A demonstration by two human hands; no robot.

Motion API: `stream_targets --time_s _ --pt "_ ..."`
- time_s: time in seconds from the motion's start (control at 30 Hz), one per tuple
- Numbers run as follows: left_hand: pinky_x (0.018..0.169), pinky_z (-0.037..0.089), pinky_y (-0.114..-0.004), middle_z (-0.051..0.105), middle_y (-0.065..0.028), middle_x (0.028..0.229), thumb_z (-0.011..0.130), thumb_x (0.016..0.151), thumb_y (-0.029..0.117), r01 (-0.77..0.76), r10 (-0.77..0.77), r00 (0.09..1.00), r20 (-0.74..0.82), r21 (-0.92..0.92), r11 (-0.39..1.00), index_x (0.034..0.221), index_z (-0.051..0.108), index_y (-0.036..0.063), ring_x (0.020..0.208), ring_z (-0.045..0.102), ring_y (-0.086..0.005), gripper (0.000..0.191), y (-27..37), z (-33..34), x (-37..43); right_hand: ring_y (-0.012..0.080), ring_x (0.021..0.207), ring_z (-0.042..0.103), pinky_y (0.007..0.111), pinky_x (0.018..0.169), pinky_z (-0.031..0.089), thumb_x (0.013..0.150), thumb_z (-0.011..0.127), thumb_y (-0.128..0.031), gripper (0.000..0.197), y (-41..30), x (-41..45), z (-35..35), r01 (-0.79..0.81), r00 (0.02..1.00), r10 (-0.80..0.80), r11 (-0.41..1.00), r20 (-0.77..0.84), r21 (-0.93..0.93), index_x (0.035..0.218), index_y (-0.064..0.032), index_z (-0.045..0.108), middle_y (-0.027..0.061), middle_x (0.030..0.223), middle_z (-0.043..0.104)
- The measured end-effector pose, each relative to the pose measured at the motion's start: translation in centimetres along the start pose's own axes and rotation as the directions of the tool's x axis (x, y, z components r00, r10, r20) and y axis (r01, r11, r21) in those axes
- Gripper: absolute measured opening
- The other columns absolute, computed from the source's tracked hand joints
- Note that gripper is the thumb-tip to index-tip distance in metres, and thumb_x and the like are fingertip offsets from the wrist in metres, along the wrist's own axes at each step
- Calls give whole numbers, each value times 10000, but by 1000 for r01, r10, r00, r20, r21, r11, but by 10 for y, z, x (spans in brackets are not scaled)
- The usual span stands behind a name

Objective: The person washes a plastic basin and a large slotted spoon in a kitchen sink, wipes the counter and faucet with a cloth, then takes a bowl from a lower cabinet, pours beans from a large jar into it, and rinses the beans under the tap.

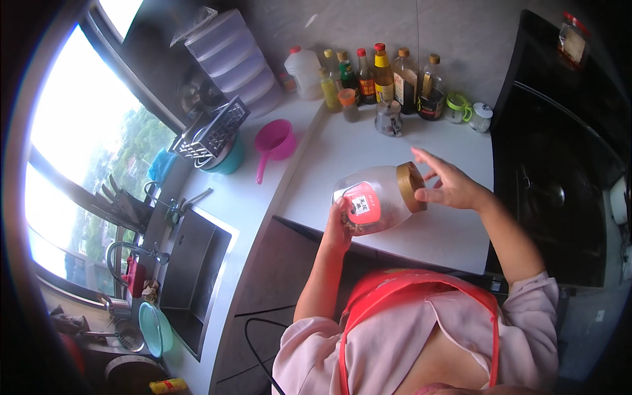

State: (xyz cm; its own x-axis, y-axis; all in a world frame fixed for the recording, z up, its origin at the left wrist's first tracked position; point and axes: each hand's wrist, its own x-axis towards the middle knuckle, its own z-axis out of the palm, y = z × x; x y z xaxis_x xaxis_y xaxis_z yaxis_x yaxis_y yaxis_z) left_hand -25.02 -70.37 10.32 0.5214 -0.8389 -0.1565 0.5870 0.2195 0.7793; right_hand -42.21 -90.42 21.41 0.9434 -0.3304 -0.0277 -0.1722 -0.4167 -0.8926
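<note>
A large clear jar (387, 207) with a gold screw lid (409, 187) and a pink label is tilted on its side over the white counter (321, 187). Small round pieces lie inside, near its base. My left hand (339, 224) grips the jar by its base end. At the lid end is my right hand (447, 185), its fingers spread and the thumb at the lid's rim; whether the thumb touches cannot be told. Behind the jar stands a small glass pot (388, 118).
Sauce bottles (366, 76) line the wall, with small lidded jars at their right. A pink ladle (276, 140) and a dish rack (217, 131) are at left, beyond the sink (190, 271). A black cooktop (548, 187) borders the counter on the right.
</note>
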Motion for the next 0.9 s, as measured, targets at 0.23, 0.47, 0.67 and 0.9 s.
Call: stream_targets --time_s 0.23,0.47,0.67,0.9 --pt "803 484 -335 577 -97 1071 424 867 412 18 -17 1000 -9 12 1000 1189 470 14 947 586 -195 514 3 5 1 294 1199 386 359 973 368 600 780 -265 882 -1 -4 0 326 945 -314 921 91 -214 1328 -80 317 169 1299 378" --pt "728 520 -333 595 -105 1007 423 861 450 44 -41 998 -42 69 997 1181 465 21 893 609 -204 537 8 12 4 314 1213 353 363 977 372 560 763 -129 783 -2 -3 0 370 928 -354 856 111 -361 1253 -100 400 145 1297 360" --pt "436 533 -329 613 -141 926 395 833 528 187 -188 980 59 26 982 1165 460 46 654 642 -252 589 12 7 12 324 1184 388 373 912 439 566 623 95 649 0 -7 14 608 724 -676 530 138 -591 1133 -180 468 94 1274 393" --pt "419 544 -392 566 -175 1049 415 770 633 246 -209 960 188 -198 949 1258 384 104 740 637 -309 721 15 -34 1 324 1183 386 379 928 401 544 698 35 674 23 -16 2 407 798 -517 841 -310 -356 1141 -109 422 120 1283 362"
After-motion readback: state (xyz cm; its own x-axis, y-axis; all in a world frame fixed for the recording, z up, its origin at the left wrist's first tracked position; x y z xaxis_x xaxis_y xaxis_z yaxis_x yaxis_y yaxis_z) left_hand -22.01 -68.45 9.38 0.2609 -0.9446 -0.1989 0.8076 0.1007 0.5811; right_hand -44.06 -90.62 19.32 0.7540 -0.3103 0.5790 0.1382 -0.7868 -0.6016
